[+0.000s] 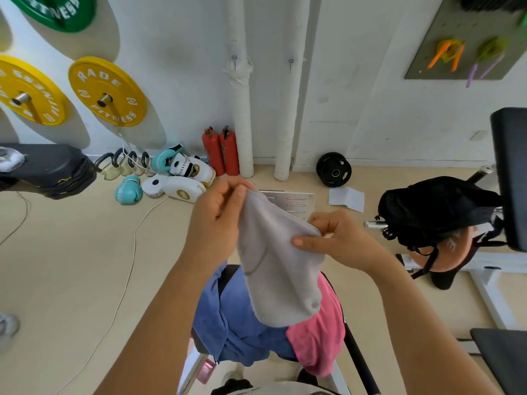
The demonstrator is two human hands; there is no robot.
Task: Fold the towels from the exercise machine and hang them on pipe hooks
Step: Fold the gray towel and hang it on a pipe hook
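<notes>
1. Towels number three: blue towel point(228, 315) and pink towel point(319, 329) lie draped on the exercise machine point(356, 357), grey towel point(276, 260) hangs above them
2. Our left hand point(216, 220) pinches the grey towel's top corner, held high so it hangs straight
3. Our right hand point(339, 238) pinches the neighbouring corner, likely to match edges for a fold
4. Two hooks, left hook point(234, 61) and right hook point(290, 64), sit bare on two white pipes point(242, 115), waiting

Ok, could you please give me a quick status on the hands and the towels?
Left hand and right hand both pinching grey towel, held up. Blue towel, pink towel on machine below. Pipe hooks bare.
</notes>
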